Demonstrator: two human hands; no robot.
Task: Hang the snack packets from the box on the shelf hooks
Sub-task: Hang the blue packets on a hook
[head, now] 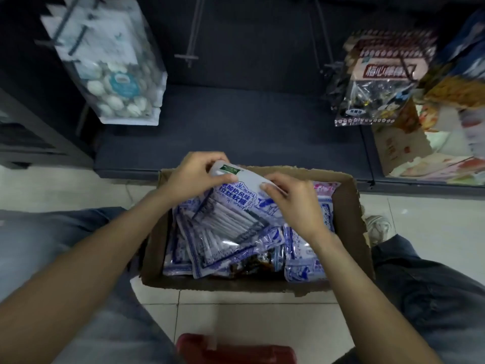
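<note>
A person is crouching on a tiled floor over an open cardboard box [349,206] that is sitting just in front of a dark shelf base [236,127]. Both hands are gripping the top edge of one blue-and-white snack packet [231,206], which is lying on a heap of similar packets [301,261] inside the box. The left hand [194,177] is pinching the packet's upper left corner with curled fingers; the right hand [288,198] is pinching the header strip a little further right. The packet's long axis is running diagonally, its white header end pointing up and away toward the shelf, its lower end trailing down toward the person and slightly right. This appears to be the pick-up step: a packet is being lifted out, and nothing is yet going onto a hook. Two empty hooks [186,57] are standing between a hanging white packet [110,64] on the left and a hanging dark packet [380,82] on the right. The next move probably calls for raising the header upright and lining its hang hole, which cannot be made out here, with a free hook.
</note>
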